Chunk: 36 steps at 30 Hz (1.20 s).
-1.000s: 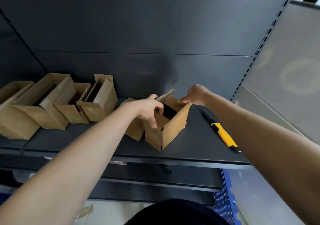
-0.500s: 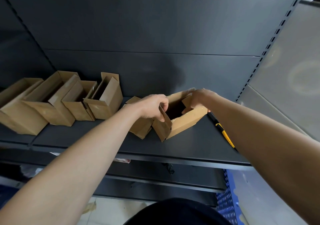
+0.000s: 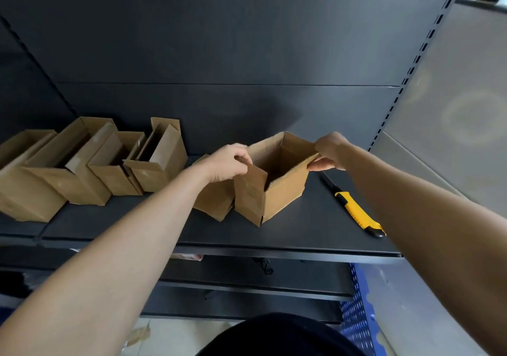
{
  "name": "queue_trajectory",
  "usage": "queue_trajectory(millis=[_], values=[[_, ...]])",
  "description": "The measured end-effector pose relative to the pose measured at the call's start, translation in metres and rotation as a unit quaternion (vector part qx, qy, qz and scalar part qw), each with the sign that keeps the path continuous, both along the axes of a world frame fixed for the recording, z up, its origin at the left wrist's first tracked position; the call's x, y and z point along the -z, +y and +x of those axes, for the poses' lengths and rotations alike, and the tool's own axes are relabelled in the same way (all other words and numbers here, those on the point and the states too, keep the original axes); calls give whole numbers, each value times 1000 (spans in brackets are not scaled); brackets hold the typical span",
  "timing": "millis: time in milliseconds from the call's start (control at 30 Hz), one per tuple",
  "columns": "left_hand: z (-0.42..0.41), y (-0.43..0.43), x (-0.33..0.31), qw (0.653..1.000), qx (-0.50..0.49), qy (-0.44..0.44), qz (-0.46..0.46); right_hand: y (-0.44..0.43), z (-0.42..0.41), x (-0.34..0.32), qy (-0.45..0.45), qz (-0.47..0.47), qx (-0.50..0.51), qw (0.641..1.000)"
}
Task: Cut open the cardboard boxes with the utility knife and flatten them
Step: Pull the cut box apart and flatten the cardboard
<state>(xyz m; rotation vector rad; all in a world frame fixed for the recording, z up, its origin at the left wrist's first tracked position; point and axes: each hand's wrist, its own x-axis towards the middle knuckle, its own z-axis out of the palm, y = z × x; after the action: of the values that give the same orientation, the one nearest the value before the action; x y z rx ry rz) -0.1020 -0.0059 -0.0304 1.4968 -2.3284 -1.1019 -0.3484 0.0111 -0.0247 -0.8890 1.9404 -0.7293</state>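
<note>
Boxes stand on a dark metal shelf [image 3: 301, 236] in front of you, and you hold one of them with both hands. This cardboard box [image 3: 284, 194] stands upright near the middle of the shelf with its top open, so you can see down into it. Your left hand [image 3: 227, 163] has its fingers curled over the left side of the box and grips the flap there. Your right hand [image 3: 329, 150] pinches the top edge at the far right corner between thumb and fingers. A smaller brown box [image 3: 214, 203] leans just beside the box you hold, on its left, partly hidden under your left wrist. The utility knife [image 3: 356, 214] lies flat on the shelf to the right of the box, apart from it and under your right arm. It is yellow and black, and neither hand touches it. A row of open boxes [image 3: 115, 174] stands farther left on the shelf, close together and tipped to one side. Below the shelf, on the right, you can see part of a blue crate [image 3: 356, 314] with little holes.
</note>
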Motion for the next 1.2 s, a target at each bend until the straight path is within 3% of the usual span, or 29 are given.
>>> queue_trajectory(millis=[133, 233, 300, 433, 567, 700, 767, 1000, 1200], values=[[-17, 5, -5, 986, -80, 127, 74, -1, -2, 0, -96, -31, 93, 990], [-17, 0, -1, 976, -145, 161, 11, 3, -6, -4, -139, -28, 122, 982], [-17, -3, 3, 972, -169, 161, -9, 6, -10, -3, -164, -33, 112, 980], [-19, -6, -2, 970, -169, 160, 74, 9, -14, 0, -268, -47, 118, 955], [-27, -3, -13, 961, -219, 148, 77, 8, -11, -5, -311, -75, 153, 935], [-29, 4, -15, 940, -258, 92, 202, 10, -7, -3, -299, -79, 162, 937], [-32, 5, -15, 931, -263, 104, 232, 10, -7, -1, -292, -83, 177, 936], [-41, 6, -3, 915, -323, 215, 109, 2, -15, 2, -322, -112, 255, 905], [-51, 16, -7, 948, -234, 216, 15, -8, -19, 10, -316, -83, 319, 890]])
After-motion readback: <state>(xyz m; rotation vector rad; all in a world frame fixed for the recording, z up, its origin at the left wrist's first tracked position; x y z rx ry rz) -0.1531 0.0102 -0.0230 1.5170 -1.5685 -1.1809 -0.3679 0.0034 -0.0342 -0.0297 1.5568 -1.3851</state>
